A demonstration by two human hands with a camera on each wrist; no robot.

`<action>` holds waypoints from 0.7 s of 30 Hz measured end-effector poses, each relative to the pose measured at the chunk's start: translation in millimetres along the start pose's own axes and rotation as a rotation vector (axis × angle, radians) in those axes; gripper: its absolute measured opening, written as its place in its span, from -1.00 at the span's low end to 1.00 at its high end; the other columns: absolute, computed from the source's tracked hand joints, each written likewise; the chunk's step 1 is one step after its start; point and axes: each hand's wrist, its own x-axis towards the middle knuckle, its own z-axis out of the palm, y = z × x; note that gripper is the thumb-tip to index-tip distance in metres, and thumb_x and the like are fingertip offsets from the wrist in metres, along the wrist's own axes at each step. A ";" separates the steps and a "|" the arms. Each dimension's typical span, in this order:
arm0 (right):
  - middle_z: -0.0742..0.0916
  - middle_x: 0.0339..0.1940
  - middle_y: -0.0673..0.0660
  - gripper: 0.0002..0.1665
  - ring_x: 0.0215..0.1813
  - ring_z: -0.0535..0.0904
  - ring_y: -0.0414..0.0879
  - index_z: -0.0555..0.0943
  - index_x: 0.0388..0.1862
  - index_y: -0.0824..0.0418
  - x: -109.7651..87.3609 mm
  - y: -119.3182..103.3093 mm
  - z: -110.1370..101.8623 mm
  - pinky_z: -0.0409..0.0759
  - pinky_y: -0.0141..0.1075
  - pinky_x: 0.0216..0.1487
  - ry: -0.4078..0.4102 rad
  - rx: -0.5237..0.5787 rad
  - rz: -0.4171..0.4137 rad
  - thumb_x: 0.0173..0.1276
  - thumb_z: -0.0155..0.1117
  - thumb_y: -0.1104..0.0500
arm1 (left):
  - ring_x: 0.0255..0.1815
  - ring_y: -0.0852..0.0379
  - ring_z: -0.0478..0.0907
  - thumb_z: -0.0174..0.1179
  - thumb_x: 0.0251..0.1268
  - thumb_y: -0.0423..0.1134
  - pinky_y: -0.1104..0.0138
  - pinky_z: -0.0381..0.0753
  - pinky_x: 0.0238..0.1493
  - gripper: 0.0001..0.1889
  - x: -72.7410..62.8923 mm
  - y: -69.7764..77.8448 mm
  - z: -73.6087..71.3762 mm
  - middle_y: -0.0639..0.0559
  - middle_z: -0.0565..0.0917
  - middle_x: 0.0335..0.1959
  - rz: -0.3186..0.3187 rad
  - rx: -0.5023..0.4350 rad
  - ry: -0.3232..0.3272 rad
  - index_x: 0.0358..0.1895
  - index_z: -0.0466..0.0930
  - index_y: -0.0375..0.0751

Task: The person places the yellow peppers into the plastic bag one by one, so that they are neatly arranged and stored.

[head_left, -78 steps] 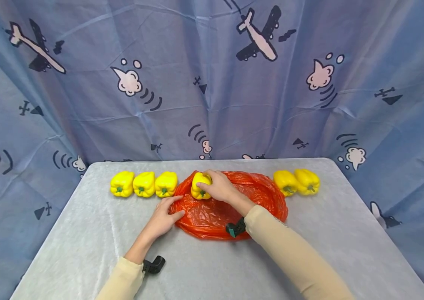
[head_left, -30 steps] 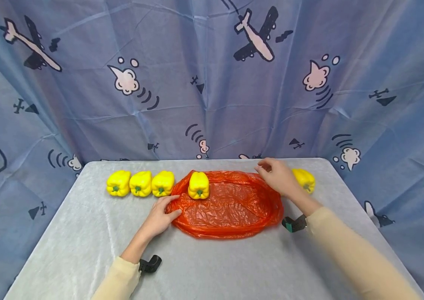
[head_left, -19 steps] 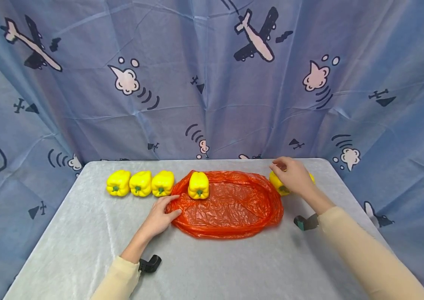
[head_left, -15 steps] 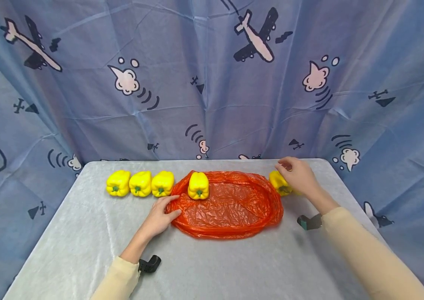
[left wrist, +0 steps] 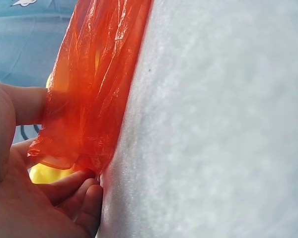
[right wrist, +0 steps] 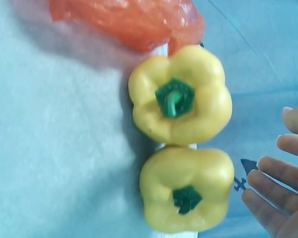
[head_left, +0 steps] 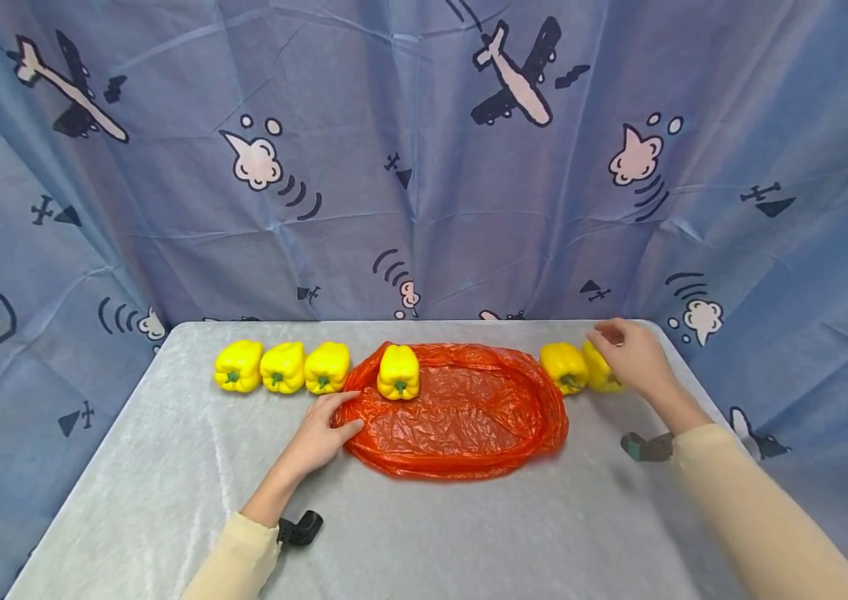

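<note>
My left hand (head_left: 321, 435) rests at the left end of a red plastic bag (head_left: 461, 417), thumb and index finger spread at its rim. In the left wrist view the thumb reaches behind the red film, and the other fingers bend loosely at its end. One yellow bell pepper (head_left: 398, 372) with a green stem sits inside the bag's opening, toward the left. My right hand (head_left: 635, 357) hovers over the rightmost yellow bell pepper (head_left: 600, 371), partly covering it in the head view. The right wrist view shows its fingers (right wrist: 278, 191) spread beside that pepper, holding nothing.
Three yellow bell peppers (head_left: 283, 367) stand in a row left of the bag. Another pepper (head_left: 563, 367) stands at the bag's right end, against the rightmost one. The light grey table (head_left: 469, 542) ends at a patterned blue curtain (head_left: 424, 167).
The right hand let go of the pepper inside the bag, then moved right past the nearer pepper to the rightmost one. The left hand has stayed at the bag's rim.
</note>
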 end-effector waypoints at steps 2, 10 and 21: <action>0.61 0.16 0.45 -0.36 0.15 0.52 0.35 0.52 0.24 0.42 -1.0 5.0 -1.2 0.55 0.22 0.13 -0.007 -0.005 0.020 0.60 0.01 -0.13 | 0.47 -0.22 0.20 0.27 0.38 -0.24 -0.19 0.16 0.45 -0.47 -0.1 0.4 0.0 -0.23 0.38 0.41 0.002 -0.001 -0.003 0.40 0.48 -0.17; 0.55 0.24 0.50 -0.36 0.24 0.43 0.42 0.50 0.27 0.46 -3.5 19.0 -2.5 0.46 0.30 0.21 -0.013 -0.014 0.037 0.59 0.07 -0.09 | 0.46 -0.23 0.21 0.28 0.37 -0.26 -0.19 0.17 0.45 -0.47 0.3 1.3 -1.4 -0.24 0.38 0.40 0.004 0.004 0.008 0.40 0.49 -0.17; 0.48 0.30 0.54 -0.26 0.27 0.39 0.44 0.39 0.36 0.50 -3.0 42.2 8.1 0.37 0.34 0.26 -0.114 0.019 0.026 0.58 0.10 -0.12 | 0.47 -0.23 0.21 0.27 0.37 -0.25 -0.19 0.15 0.45 -0.47 0.5 0.0 -0.4 -0.24 0.39 0.40 0.002 0.005 0.003 0.40 0.48 -0.17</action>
